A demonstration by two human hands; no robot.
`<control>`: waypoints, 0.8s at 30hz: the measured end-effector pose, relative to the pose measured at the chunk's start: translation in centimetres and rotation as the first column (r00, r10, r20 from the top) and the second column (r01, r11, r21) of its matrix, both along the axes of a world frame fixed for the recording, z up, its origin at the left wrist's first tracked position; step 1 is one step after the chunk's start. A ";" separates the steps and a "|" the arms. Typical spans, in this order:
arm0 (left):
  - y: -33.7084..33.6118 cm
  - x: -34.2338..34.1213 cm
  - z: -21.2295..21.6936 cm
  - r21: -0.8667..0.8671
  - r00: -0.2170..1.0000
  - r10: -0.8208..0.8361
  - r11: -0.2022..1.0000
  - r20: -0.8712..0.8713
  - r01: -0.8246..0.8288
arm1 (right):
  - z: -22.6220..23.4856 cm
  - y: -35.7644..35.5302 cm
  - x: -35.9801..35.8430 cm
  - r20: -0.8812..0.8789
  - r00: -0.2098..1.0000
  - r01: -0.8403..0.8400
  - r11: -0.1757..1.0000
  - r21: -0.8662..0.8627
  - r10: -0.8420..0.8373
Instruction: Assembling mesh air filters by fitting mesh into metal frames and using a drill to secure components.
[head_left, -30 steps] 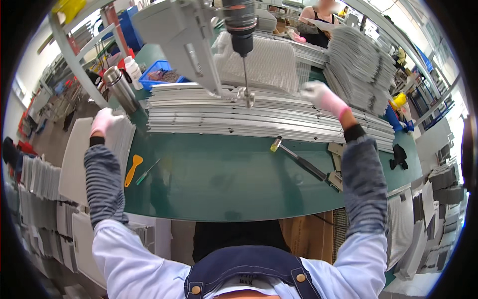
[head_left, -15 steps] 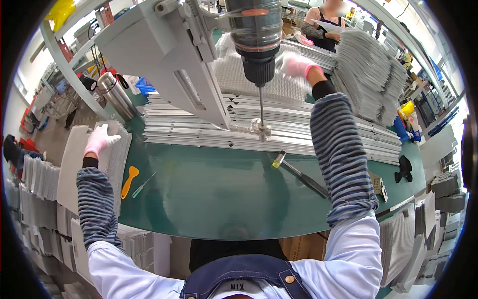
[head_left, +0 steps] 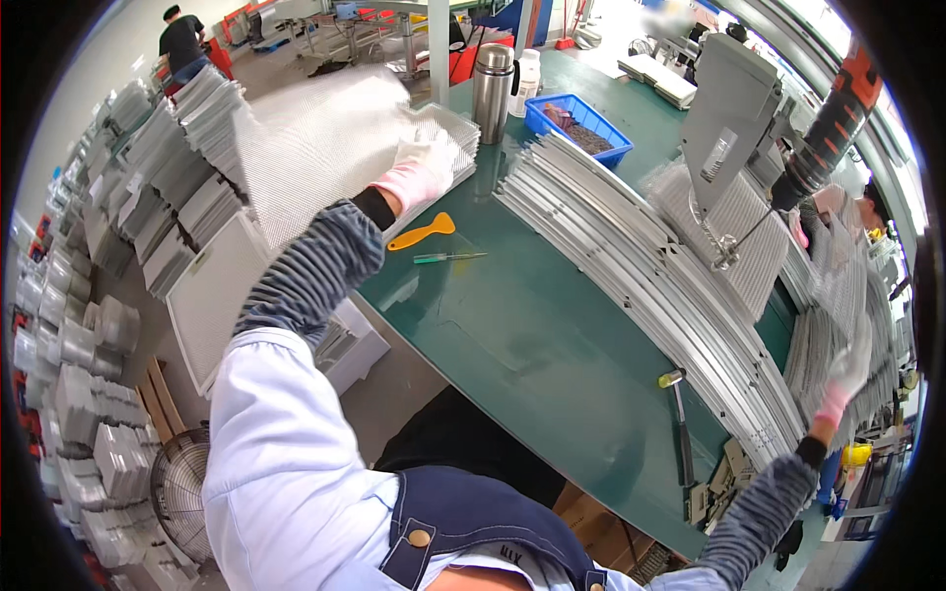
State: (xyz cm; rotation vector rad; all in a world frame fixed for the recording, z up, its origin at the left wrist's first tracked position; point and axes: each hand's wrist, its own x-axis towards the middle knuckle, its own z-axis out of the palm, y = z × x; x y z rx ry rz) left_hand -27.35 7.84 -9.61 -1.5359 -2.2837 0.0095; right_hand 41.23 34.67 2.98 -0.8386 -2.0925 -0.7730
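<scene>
My left hand (head_left: 419, 169), in a white glove with a pink cuff, is closed at the edge of a pale mesh sheet (head_left: 315, 148). The sheet slants out to the left and is blurred by motion. Beneath the hand is a stack of similar sheets (head_left: 455, 138) at the table's left end. Far to the right, my right hand (head_left: 849, 366), gloved alike, reaches beside a tall pile of mesh sheets (head_left: 823, 345). Motion smears its fingers, so its grip does not show. Between the hands, long silver aluminium strips (head_left: 631, 246) lie side by side on the green table (head_left: 512, 335).
A drill (head_left: 833, 128) on a grey stand overhangs the strips. A yellow scraper (head_left: 422, 232), green screwdriver (head_left: 448, 257) and mallet (head_left: 680, 424) lie on the table. Behind them stand a steel flask (head_left: 493, 94) and blue tray (head_left: 578, 128). Someone in black (head_left: 182, 44) stands far left.
My view has turned left. My left hand, open over the stack before, now grips a mesh sheet that slants upward. My right hand has moved from behind the drill to the right-hand pile.
</scene>
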 end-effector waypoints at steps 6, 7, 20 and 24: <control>-0.7 -2.8 1.3 -0.164 0.942 0.146 0.981 0.302 -0.099 | -0.5 -10.2 10.3 -0.171 0.974 0.131 0.984 -0.121 -0.151; -0.4 -2.6 1.3 -0.155 0.950 0.164 0.980 0.265 -0.125 | -0.6 -11.9 11.6 -0.245 0.959 0.118 0.987 -0.108 -0.141; -0.6 -8.7 6.6 0.045 0.830 -0.056 0.998 0.556 0.037 | -0.1 -28.3 21.3 -0.534 0.696 0.492 0.861 -0.131 -0.480; -9.0 -12.5 17.7 0.745 0.861 0.243 0.634 -0.448 0.209 | 0.4 -29.9 23.8 -0.409 0.723 0.599 0.800 -0.031 -0.557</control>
